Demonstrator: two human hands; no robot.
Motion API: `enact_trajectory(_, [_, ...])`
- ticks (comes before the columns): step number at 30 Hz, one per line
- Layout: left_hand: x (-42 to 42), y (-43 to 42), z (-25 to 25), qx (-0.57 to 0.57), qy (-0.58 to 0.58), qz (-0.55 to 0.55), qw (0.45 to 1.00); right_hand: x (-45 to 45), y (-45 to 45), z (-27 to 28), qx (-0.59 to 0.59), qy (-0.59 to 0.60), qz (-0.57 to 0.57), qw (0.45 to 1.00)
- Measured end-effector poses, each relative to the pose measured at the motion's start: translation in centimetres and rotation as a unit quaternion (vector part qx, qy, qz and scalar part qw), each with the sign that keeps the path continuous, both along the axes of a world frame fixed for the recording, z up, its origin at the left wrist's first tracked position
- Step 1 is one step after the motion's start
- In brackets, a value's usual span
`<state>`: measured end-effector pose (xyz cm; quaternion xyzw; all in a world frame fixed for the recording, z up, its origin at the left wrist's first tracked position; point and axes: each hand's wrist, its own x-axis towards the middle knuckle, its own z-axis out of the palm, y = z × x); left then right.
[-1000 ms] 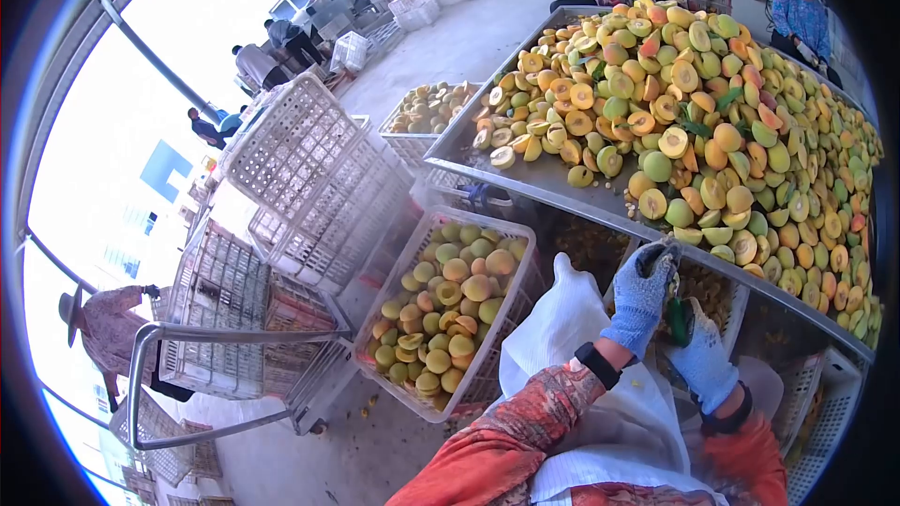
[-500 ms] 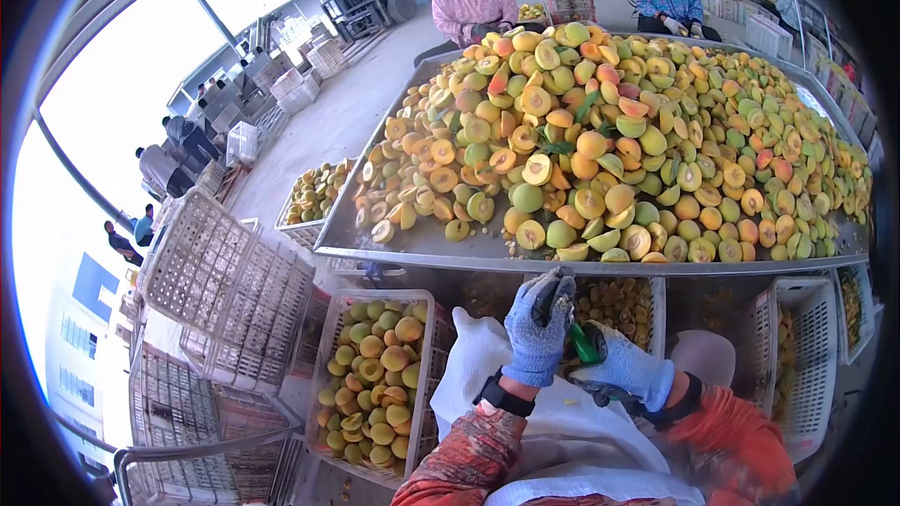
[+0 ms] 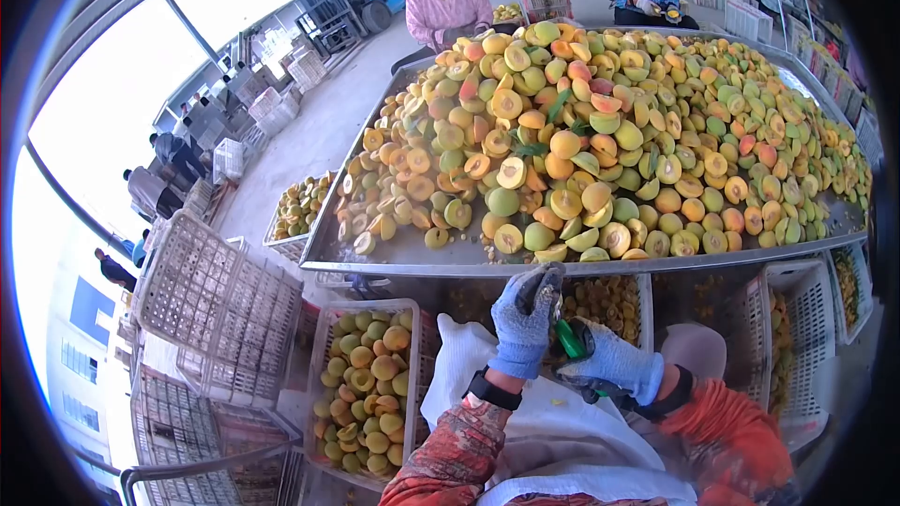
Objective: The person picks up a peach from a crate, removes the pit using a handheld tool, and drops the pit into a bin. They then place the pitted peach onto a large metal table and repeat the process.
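My left hand (image 3: 527, 317), in a blue knit glove with dark-coated fingers, is closed and raised at the front edge of the metal table (image 3: 450, 269). Whatever its fingers may hold is hidden. Just right of it, my right hand (image 3: 614, 363), gloved alike, grips a green-handled tool (image 3: 569, 339); its working end by the left fingers is too small to make out. A large heap of halved and whole yellow-green fruit, apricot-like (image 3: 564, 145), covers the table beyond. A white cloth (image 3: 562, 426) lies over my lap below both hands.
A crate of fruit (image 3: 319, 403) stands to the left below the table, beside stacked white crates (image 3: 220, 290). Another crate holding cut pieces (image 3: 645, 314) is under the table edge, with a white crate (image 3: 806, 347) at right. Two people sit across the table; a forklift (image 3: 323, 5) stands behind.
The view has shifted slightly, so the table and heap sit a little further left. Both hands keep nearly the same pose, and the green-handled tool stays in the right hand.
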<state>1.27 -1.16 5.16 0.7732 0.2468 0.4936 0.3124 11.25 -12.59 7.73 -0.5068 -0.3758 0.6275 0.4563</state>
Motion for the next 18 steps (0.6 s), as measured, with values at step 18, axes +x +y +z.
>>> enact_trajectory(18, [1.0,1.1,1.0,-0.142,-0.012,-0.045,0.989,1.2,1.4,-2.9,0.237,-0.224,-0.042,0.945])
